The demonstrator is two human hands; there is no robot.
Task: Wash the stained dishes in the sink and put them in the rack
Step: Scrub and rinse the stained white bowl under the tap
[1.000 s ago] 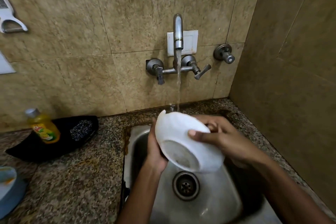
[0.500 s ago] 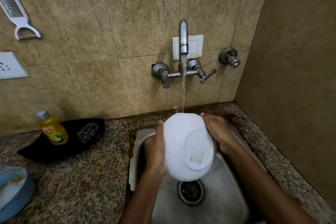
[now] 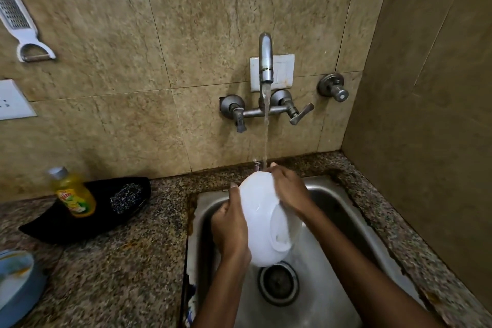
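the white bowl [image 3: 262, 217] hangs over the sink [image 3: 343, 224], bottom turned toward me, just under the tap [image 3: 265, 61] stream. my left hand [image 3: 231, 229] curls round its left rim, thumb up along the edge; my right hand [image 3: 288, 189] lies over its upper right side, fingers bent onto it. i count one bowl, one tap with two handles, one drain [image 3: 278, 281] just below the bowl. left of the sink, on the speckled granite counter [image 3: 111, 269], sit one yellow soap bottle [image 3: 73, 193], one black tray [image 3: 87, 214] and one blue dish [image 3: 16, 285]. beige tiled walls behind.
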